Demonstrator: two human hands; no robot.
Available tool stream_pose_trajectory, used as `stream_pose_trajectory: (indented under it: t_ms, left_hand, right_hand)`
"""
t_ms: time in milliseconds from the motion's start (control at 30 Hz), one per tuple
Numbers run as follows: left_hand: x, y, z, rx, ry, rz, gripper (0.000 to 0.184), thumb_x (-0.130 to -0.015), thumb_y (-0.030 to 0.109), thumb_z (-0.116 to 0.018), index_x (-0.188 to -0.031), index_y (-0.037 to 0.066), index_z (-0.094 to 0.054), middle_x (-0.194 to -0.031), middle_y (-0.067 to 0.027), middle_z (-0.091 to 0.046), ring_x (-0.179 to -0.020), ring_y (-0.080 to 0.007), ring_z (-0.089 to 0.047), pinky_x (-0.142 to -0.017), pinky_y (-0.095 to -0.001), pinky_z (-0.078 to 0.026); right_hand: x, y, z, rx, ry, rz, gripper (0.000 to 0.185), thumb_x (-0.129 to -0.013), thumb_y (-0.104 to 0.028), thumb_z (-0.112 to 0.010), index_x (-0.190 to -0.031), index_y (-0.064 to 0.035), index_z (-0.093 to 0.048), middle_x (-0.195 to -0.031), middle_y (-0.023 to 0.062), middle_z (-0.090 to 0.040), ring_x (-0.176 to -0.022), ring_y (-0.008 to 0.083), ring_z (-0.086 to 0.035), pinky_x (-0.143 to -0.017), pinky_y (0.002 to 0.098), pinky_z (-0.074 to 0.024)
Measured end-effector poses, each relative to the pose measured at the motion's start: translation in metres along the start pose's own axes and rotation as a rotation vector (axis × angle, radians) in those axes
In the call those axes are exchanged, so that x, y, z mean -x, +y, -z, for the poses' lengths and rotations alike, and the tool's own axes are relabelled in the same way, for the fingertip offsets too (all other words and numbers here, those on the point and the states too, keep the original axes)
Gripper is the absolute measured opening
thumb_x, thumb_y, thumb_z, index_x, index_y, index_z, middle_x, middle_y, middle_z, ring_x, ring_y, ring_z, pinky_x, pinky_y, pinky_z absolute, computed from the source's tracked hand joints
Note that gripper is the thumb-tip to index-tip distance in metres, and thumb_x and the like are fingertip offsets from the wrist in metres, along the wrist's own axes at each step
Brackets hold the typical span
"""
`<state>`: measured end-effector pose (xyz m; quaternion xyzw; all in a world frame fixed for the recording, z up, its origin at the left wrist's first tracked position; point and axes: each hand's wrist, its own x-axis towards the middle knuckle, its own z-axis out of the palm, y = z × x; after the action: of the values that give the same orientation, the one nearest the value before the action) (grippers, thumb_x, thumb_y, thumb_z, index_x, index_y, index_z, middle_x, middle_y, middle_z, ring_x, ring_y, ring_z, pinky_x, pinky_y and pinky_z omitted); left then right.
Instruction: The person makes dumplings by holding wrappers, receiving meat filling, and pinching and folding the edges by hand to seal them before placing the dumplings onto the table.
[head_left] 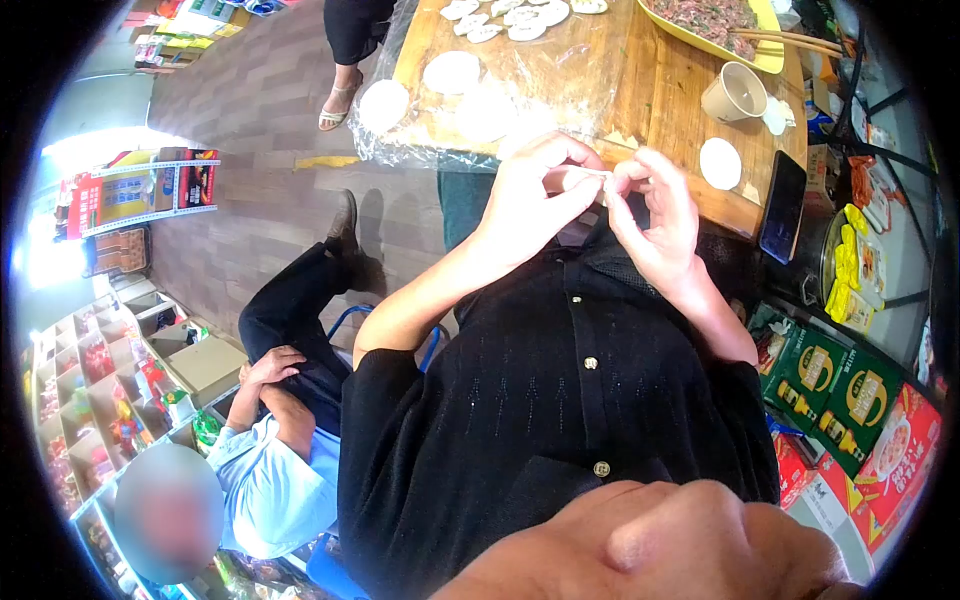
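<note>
My left hand [545, 205] and my right hand [655, 210] meet at the fingertips just over the near edge of the wooden table [640, 95]. Both are pinched round something small and pale, mostly hidden by the fingers. Round white dough wrappers [451, 73] lie on plastic film left of my hands, with filled pale pieces [526, 25] farther back. One more white wrapper [720, 163] rests on bare wood to the right. Beyond it is a paper cup [735, 92]. A yellow tray [765, 55] of minced meat [700, 20] holds chopsticks [790, 40] at the back right.
A dark phone [783, 207] lies at the table's right edge. A person in a light blue shirt [275, 485] sits at the lower left beside shelves [95, 370]. Another person's foot [341, 98] stands beyond the table. Boxes [825, 385] are stacked at the right.
</note>
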<state>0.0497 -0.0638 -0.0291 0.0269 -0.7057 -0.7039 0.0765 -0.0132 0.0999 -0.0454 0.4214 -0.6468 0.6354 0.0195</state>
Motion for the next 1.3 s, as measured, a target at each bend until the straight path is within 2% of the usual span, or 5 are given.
stream_pose_trajectory:
  t_ms: [133, 567, 1067, 1133, 1300]
  left_hand:
    - [-0.004, 0.006, 0.006, -0.255, -0.065, -0.231, 0.014, -0.084, 0.004, -0.068, -0.095, -0.003, -0.063, -0.091, -0.0063, -0.059, -0.084, -0.0106, -0.061, -0.07, -0.0231, -0.051]
    - [0.002, -0.002, 0.004, 0.149, 0.026, 0.061, 0.017, -0.086, 0.004, -0.067, -0.101, -0.002, -0.061, -0.094, -0.0048, -0.061, -0.082, -0.0078, -0.06, -0.067, -0.0212, -0.049]
    - [0.007, -0.003, 0.007, -0.156, 0.017, -0.244, 0.011, -0.085, 0.001, -0.066, -0.096, 0.0, -0.064, -0.097, -0.007, -0.062, -0.082, -0.0114, -0.062, -0.07, -0.0226, -0.05]
    - [0.013, 0.001, 0.002, 0.194, 0.09, 0.008, 0.015, -0.089, 0.005, -0.064, -0.104, 0.001, -0.062, -0.101, -0.0056, -0.06, -0.091, -0.0114, -0.059, -0.079, -0.0244, -0.049]
    - [0.012, -0.011, 0.006, 0.241, 0.044, 0.024, 0.014, -0.09, 0.005, -0.063, -0.103, 0.0, -0.061, -0.102, -0.0048, -0.06, -0.089, -0.0107, -0.059, -0.077, -0.0241, -0.049]
  right_hand:
    - [-0.002, -0.003, -0.001, 0.011, 0.088, -0.059, 0.055, -0.081, 0.011, -0.066, -0.13, 0.0001, -0.046, -0.097, 0.0094, -0.06, -0.082, 0.0139, -0.061, -0.074, 0.0282, -0.0528]
    - [0.0, -0.002, 0.001, -0.012, -0.03, -0.034, 0.055, -0.081, 0.012, -0.066, -0.129, -0.0002, -0.043, -0.093, 0.0079, -0.06, -0.079, 0.0113, -0.06, -0.07, 0.0258, -0.051]
    - [-0.002, 0.001, -0.008, 0.003, 0.038, -0.082, 0.057, -0.081, 0.011, -0.066, -0.131, -0.0006, -0.041, -0.096, 0.0092, -0.06, -0.078, 0.0114, -0.057, -0.069, 0.0251, -0.0493]
    - [-0.002, 0.001, -0.009, 0.003, 0.046, -0.084, 0.055, -0.081, 0.01, -0.066, -0.13, -0.0007, -0.041, -0.094, 0.0086, -0.06, -0.077, 0.0113, -0.057, -0.068, 0.0249, -0.0491]
    - [0.001, -0.001, -0.007, -0.019, 0.017, -0.093, 0.053, -0.081, 0.01, -0.066, -0.127, -0.0008, -0.041, -0.091, 0.0064, -0.059, -0.077, 0.0103, -0.056, -0.067, 0.0245, -0.0486]
